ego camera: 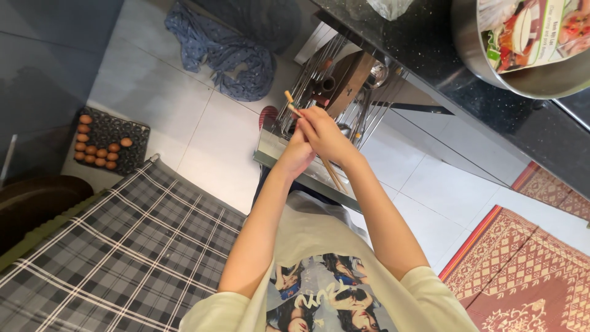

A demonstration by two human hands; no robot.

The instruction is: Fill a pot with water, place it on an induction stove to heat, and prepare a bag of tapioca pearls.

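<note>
Both my hands meet over an open pull-out drawer with a wire rack holding kitchen utensils. My right hand is closed around a pair of wooden chopsticks, whose tips stick up past my fingers and whose other ends show below my wrist. My left hand sits just under and against the right one, fingers curled; what it grips is hidden. A wooden block and a metal ladle rest in the rack beyond my hands.
A black stone counter carries a large metal bowl with packets in it. On the white tiled floor lie a blue cloth, an egg tray and a red patterned mat. A plaid cloth covers something at left.
</note>
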